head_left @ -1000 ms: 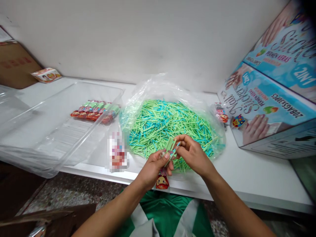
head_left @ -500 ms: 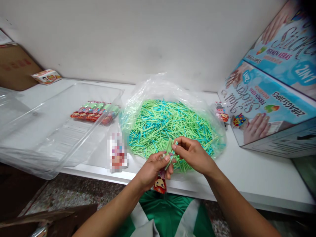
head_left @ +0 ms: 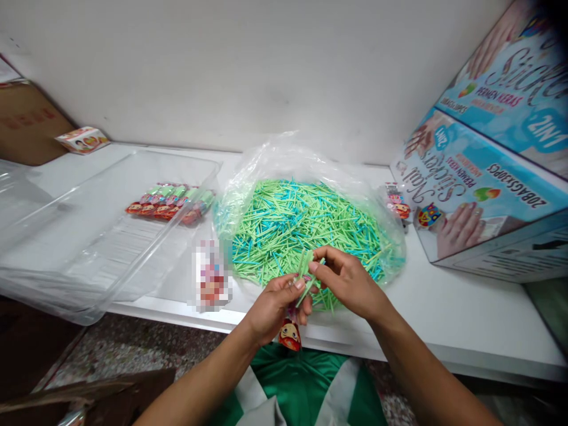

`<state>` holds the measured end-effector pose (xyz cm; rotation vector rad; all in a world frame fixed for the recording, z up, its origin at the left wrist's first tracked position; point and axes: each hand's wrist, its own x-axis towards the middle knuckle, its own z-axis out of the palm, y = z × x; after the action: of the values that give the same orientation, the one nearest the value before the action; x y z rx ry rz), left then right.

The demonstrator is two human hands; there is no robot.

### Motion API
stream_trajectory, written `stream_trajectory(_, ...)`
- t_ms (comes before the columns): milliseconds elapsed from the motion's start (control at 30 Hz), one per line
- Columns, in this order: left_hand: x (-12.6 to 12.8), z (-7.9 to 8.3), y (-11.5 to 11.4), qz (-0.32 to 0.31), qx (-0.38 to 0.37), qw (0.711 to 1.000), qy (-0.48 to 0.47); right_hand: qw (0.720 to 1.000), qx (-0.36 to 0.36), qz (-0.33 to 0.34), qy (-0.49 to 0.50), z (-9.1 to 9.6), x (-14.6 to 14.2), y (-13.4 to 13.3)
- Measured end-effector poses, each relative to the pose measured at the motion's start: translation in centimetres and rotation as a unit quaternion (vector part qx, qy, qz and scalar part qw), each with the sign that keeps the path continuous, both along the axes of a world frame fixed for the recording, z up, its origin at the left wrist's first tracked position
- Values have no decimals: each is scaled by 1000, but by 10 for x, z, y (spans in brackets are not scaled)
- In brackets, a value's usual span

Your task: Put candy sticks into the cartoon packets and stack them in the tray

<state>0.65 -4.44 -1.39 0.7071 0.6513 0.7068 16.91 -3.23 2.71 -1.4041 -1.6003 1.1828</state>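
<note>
A heap of green and blue sticks (head_left: 302, 225) lies in an opened clear plastic bag (head_left: 288, 160) on the white table. In front of it my left hand (head_left: 275, 307) is closed on a small printed packet (head_left: 289, 335) with a few green sticks poking out of its top. My right hand (head_left: 346, 281) pinches a single green stick (head_left: 316, 266) at the packet's mouth. Both hands hover over the table's front edge.
A clear plastic tray (head_left: 89, 236) at the left holds a row of filled packets (head_left: 171, 201). A loose packet (head_left: 212, 275) lies beside the bag. Two printed cardboard boxes (head_left: 483, 177) stand at the right, more packets (head_left: 397, 204) beside them. A small box (head_left: 82, 139) sits far left.
My hands and the packet have barely shifted; the right fingers moved slightly lower with a stick at the packet's mouth.
</note>
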Motion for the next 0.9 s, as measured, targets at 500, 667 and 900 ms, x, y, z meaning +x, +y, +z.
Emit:
stream_trajectory(500,1,-3,-1,-8,-16,999,-29,999,-6,-30,16,1,-6,-2)
stream_trajectory(667,-2,-4,0,-27,-25,999,-24,998,34,-8,-43,2,-3,-1)
stream_trajectory(900,-2,-3,1,-37,-12,999,-21,986,113,-13,-118,5,-3,-5)
